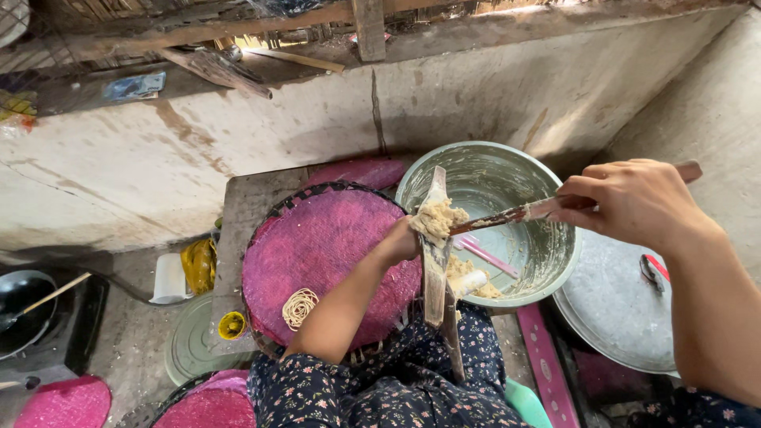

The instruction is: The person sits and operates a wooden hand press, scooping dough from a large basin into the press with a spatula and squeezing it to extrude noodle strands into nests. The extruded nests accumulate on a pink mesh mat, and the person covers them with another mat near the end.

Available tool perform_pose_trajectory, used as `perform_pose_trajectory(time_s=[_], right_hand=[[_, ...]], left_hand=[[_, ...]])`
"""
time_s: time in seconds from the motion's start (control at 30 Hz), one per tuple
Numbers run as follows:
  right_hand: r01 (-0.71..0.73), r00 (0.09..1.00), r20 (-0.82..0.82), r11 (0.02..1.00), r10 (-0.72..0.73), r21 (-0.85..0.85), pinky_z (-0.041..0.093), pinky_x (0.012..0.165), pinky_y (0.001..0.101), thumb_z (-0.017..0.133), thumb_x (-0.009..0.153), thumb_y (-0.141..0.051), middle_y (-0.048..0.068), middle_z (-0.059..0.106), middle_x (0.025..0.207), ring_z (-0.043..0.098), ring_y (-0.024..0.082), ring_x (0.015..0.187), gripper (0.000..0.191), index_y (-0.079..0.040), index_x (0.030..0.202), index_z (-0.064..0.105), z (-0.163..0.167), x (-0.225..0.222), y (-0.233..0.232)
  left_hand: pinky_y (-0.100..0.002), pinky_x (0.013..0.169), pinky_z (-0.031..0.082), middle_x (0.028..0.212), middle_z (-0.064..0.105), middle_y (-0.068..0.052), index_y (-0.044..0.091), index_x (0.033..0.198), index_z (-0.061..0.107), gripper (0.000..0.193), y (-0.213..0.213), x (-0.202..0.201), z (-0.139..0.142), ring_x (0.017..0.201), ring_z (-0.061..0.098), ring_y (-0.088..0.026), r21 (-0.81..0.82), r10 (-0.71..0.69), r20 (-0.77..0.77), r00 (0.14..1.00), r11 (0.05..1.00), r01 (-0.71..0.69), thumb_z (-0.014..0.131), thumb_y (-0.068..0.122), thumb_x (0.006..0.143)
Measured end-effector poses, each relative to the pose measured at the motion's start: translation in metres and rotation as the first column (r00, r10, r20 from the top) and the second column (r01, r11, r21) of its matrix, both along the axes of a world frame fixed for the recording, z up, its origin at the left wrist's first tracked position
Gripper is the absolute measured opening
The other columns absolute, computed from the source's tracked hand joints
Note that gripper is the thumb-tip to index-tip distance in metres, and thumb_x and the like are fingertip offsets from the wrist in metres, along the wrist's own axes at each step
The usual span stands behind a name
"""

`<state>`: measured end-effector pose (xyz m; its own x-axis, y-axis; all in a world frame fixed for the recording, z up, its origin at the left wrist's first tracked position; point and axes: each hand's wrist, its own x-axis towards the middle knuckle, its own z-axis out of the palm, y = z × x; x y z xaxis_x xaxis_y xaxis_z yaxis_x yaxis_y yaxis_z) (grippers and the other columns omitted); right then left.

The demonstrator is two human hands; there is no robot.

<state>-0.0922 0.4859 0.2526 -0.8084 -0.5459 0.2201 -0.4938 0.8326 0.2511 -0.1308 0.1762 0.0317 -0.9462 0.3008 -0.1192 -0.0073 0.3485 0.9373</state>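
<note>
Pale crumbly dough lump [437, 219] held on narrow wooden press [434, 261] by closed left hand [402, 240] over round grey metal basin [547, 254], apparently catching crumbs; right hand [634, 202] gripped dough-smeared wooden-handled knife [515, 214], scraping.

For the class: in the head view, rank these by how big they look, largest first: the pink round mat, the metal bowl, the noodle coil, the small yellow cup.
1. Pink mat and metal bowl: look about alike, so no ranking between them.
2. Noodle coil.
3. Yellow cup, only slightly smaller than the coil.
</note>
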Motion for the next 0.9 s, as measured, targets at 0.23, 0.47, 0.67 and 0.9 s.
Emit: perform_pose_trajectory(time_s=[0.23,0.47,0.67,0.9], right_hand=[[-0.181,0.980,-0.055,0.974,0.189,0.135,0.055,0.070,0.0337,0.067,0.084,-0.051,-0.005,0.070,0.077,0.072,0.016,0.078,0.030,-0.022,0.086,0.076,-0.006,-0.005,-0.034],[-0.379,0.915,-0.098,0.918,0.391,0.118,0.053,0.071,0.0335,0.066,0.085,-0.037,-0.002,0.067,0.076,0.071,0.017,0.078,0.021,-0.019,0.093,0.073,-0.032,0.006,-0.062],[-0.009,0.977,-0.212,1.000,0.009,-0.002,0.054,0.065,0.0301,0.073,0.086,-0.052,-0.007,0.071,0.076,0.071,0.013,0.072,0.026,-0.027,0.090,0.079,0.012,0.023,0.001],[-0.079,0.972,-0.221,0.997,0.082,0.023,0.055,0.069,0.0320,0.075,0.083,-0.049,-0.007,0.069,0.071,0.070,0.017,0.071,0.023,-0.026,0.085,0.079,0.001,0.017,-0.008]], left_hand=[[-0.037,0.093,0.056,0.113,0.075,-0.016,0.005,0.114,0.072,0.047,0.011,-0.001,-0.004,0.105,0.072,-0.025,-0.376,0.038,0.066,0.997,0.927,-0.010,0.077,0.041,0.085],[-0.039,0.091,0.055,0.111,0.076,-0.017,0.007,0.115,0.077,0.047,0.012,-0.003,-0.014,0.104,0.072,-0.027,-0.361,-0.019,-0.021,1.000,0.933,0.010,0.081,0.038,0.081],[-0.039,0.076,0.057,0.105,0.076,-0.009,0.005,0.122,0.072,0.035,-0.016,-0.012,-0.031,0.091,0.069,-0.019,0.266,0.019,0.150,0.989,0.962,-0.058,0.070,0.023,0.092],[-0.037,0.084,0.058,0.108,0.079,-0.012,0.004,0.116,0.074,0.035,-0.013,-0.011,-0.040,0.097,0.072,-0.019,-0.037,-0.020,-0.197,0.980,0.999,0.013,0.076,0.021,0.086]])
